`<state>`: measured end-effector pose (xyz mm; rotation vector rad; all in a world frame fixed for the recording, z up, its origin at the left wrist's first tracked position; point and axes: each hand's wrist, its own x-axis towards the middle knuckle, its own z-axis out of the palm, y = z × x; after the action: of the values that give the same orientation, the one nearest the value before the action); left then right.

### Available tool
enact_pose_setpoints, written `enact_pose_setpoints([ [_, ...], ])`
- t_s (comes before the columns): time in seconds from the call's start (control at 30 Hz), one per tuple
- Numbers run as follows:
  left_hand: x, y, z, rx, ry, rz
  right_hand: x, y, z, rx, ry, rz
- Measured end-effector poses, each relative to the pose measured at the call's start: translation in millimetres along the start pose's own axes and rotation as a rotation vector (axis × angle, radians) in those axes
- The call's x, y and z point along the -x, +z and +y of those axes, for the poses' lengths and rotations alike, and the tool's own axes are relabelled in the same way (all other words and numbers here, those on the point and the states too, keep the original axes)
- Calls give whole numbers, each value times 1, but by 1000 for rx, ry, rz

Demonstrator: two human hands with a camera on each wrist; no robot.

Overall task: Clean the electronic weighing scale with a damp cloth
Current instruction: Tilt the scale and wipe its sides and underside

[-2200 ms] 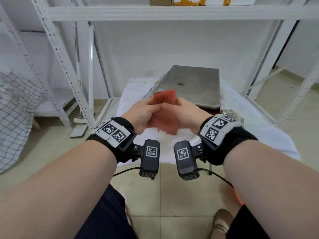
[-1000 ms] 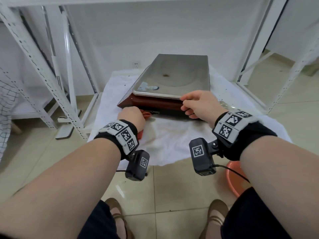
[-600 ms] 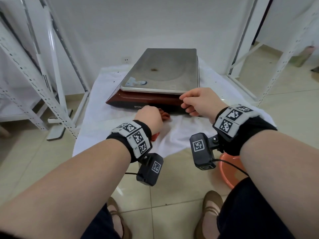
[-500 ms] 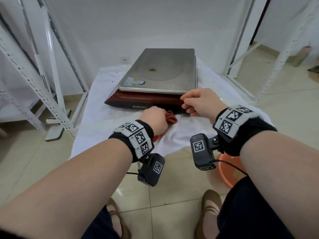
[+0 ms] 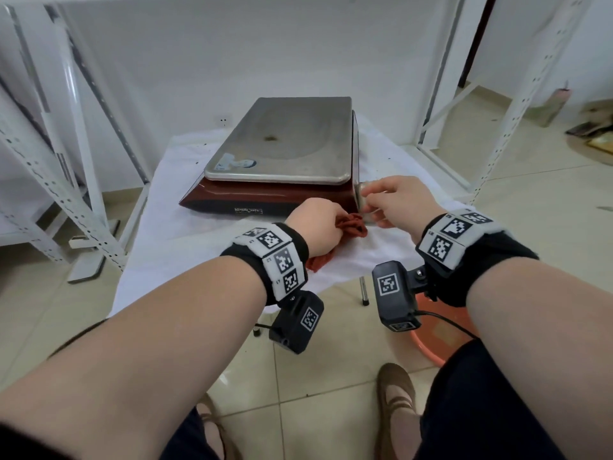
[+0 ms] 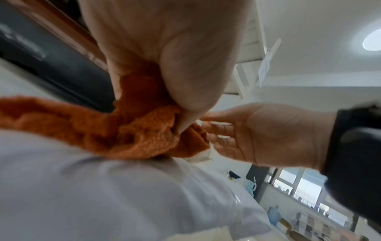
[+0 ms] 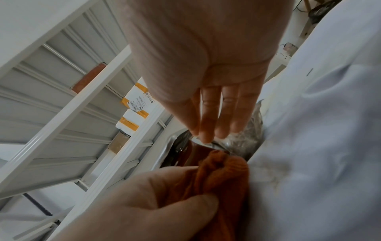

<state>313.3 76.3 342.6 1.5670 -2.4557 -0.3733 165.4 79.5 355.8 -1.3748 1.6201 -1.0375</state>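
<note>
The scale has a steel platter (image 5: 282, 144) on a dark red base (image 5: 262, 198) and sits on a small table. My left hand (image 5: 320, 225) grips a bunched orange-red cloth (image 5: 355, 225) against the table at the base's front right corner. The left wrist view shows the cloth (image 6: 132, 130) wrapped in my curled fingers (image 6: 185, 73). My right hand (image 5: 381, 202) is just right of that corner, fingers straight. In the right wrist view its fingertips (image 7: 206, 135) touch crinkled clear plastic (image 7: 245, 140) beside the scale. It holds nothing.
A white sheet (image 5: 185, 247) covers the table and hangs over its front edge. White metal racks stand to the left (image 5: 69, 167) and right (image 5: 504, 121). An orange basin (image 5: 444, 330) is on the tiled floor under my right forearm, near my feet.
My left hand has slid the cloth rightward along the scale's front, from its left part to the right corner. My right hand left the platter's front edge and moved right with its fingers straightened.
</note>
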Motion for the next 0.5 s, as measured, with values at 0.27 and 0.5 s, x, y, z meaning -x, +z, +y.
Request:
enact_pose_setpoints([
  [0.27,-17,24,13,-66,7,-47,-4,-7,16,41,13,13],
  [0.5,4,6,24,331,76,-308,-3,-3,15,46,27,27],
])
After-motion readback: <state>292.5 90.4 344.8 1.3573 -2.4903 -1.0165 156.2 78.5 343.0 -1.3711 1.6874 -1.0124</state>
